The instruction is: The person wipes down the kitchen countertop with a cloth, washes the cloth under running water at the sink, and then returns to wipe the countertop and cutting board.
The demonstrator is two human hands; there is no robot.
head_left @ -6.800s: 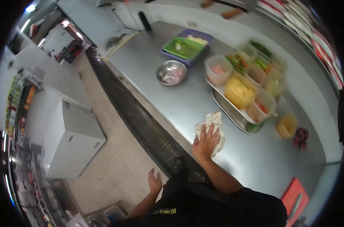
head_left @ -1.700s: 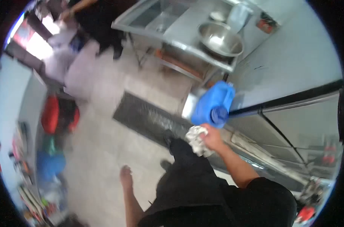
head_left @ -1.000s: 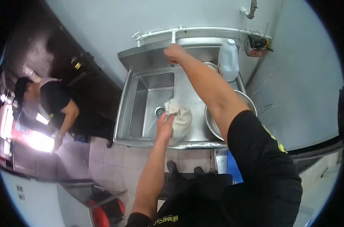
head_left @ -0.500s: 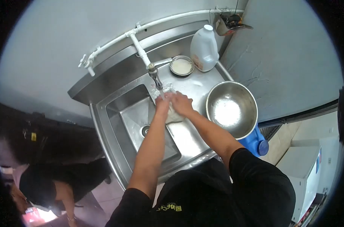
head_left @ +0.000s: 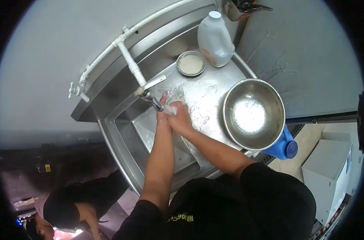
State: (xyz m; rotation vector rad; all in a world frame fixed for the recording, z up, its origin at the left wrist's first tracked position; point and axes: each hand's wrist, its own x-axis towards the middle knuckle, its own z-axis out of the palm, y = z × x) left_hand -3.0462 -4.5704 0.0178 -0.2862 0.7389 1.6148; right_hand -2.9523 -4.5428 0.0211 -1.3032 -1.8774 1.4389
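Both hands are together under the metal faucet [head_left: 156, 102], above the edge between the basin and the counter. Water runs from the spout onto them. My left hand [head_left: 162, 114] is below the spout, a finger or thumb stretched up beside it. My right hand [head_left: 181, 117] is pressed in against it from the right, with its fingers curled inward. Something whitish shows at the right hand's fingers; water and splash keep me from telling what it is. The steel sink basin [head_left: 144, 132] lies below and left of the hands.
A large steel bowl [head_left: 254, 114] stands at right above a blue container [head_left: 284, 146]. Behind are a small bowl [head_left: 191, 64] with whitish contents and a white plastic jug [head_left: 215, 42]. White pipes [head_left: 128, 60] run along the wall. Another person [head_left: 74, 208] bends at lower left.
The view has shifted. My hands have drawn closer under the spout, and the whitish soft thing that lay beneath them on the counter edge no longer shows there. The faucet's lever points differently in view.
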